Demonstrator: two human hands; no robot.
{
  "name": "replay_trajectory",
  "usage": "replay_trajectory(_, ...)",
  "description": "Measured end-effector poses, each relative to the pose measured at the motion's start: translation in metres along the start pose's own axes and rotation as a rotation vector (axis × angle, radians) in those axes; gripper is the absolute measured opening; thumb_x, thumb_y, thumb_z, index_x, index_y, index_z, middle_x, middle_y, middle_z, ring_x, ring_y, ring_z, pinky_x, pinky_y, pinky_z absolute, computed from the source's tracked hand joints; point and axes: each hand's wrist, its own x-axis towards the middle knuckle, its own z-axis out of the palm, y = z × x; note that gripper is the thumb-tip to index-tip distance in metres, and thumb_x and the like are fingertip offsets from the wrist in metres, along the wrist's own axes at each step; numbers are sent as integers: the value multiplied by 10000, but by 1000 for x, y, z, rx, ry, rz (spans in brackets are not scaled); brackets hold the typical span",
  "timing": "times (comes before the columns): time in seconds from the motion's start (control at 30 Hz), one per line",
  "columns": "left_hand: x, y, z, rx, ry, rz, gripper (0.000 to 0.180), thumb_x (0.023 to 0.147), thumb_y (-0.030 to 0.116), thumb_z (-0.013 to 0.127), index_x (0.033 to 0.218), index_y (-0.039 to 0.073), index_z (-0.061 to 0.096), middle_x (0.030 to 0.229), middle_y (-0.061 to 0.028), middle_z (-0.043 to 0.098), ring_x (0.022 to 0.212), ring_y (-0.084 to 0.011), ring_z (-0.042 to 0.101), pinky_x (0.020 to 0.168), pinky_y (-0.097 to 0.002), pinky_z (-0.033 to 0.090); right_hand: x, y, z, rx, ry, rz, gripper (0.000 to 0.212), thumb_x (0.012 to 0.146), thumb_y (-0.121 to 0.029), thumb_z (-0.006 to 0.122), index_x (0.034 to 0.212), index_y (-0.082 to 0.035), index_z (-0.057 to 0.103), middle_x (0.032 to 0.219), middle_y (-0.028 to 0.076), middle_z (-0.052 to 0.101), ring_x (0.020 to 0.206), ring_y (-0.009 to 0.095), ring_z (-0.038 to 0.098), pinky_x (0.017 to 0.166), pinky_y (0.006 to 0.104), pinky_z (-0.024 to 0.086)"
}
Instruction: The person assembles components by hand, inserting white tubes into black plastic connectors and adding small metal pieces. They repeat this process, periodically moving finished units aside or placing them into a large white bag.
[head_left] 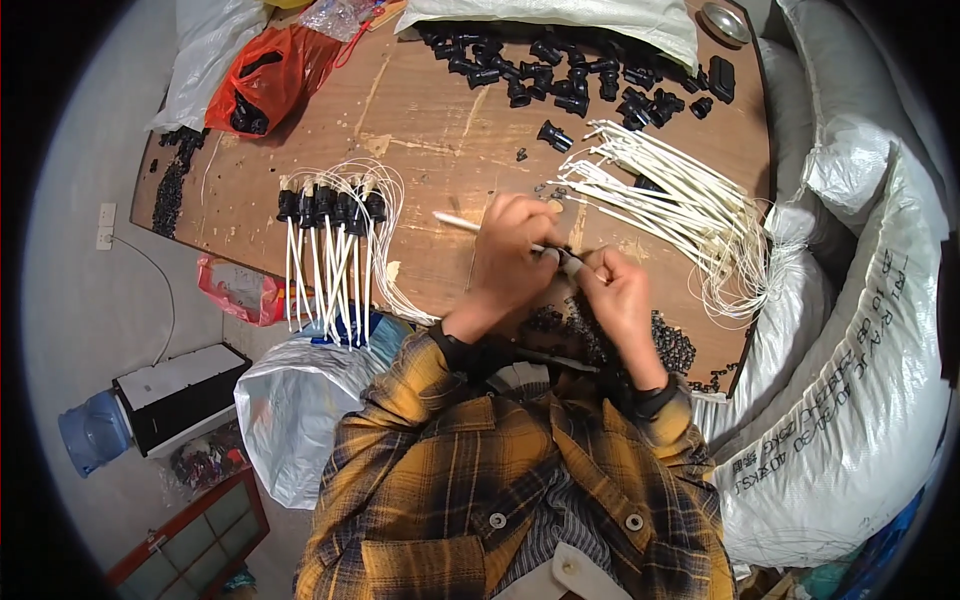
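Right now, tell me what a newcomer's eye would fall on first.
Probably the white rods fanned over the right of the table, and the black fittings strewn along its far side. The red bag at upper left stands out too. Near the middle, the left hand and right hand are close together, a white stick poking from the left.

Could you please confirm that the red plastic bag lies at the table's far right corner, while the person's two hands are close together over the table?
Not quite: the head view shows the red plastic bag at the far left of the table. The left hand and right hand are indeed close together over it.
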Motion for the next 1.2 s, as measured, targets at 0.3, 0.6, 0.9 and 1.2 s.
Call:
replay_trajectory(0.3,-3,-8,-14,-94,-520,-207,392,633,7,625,1012,104,649,914,-103,654,859,-288,633,705,-353,507,5,6,-10,115,-28,-405,240,842,-67,619,1075,-72,676,576,78,533,512,141,522,502,275,416)
replay_trajectory(0.6,-12,9,-10,34,-429,-59,321,679,56,620,997,102,626,833,-82,606,761,-286,614,632,-381,490,26,-3,-24,392,-470,144,168,806,-130,698,947,-40,694,525,-26,469,465,55,397,438,253,300)
replay_trajectory(0.9,-24,1,-42,119,-262,4,212,672,91,645,880,76,607,802,-68,596,704,-280,592,625,-381,476,24,-30,10,484,-388,89,109,783,-60,725,883,-28,692,564,-46,489,488,40,404,467,230,325)
replay_trajectory(1.2,-18,-81,-169,852,220,-209,223,602,70,660,825,77,641,897,-81,622,1002,-307,539,894,-440,365,36,-42,3,212,-36,-198,130,821,-69,667,936,-10,688,943,103,676,806,218,646,682,303,507)
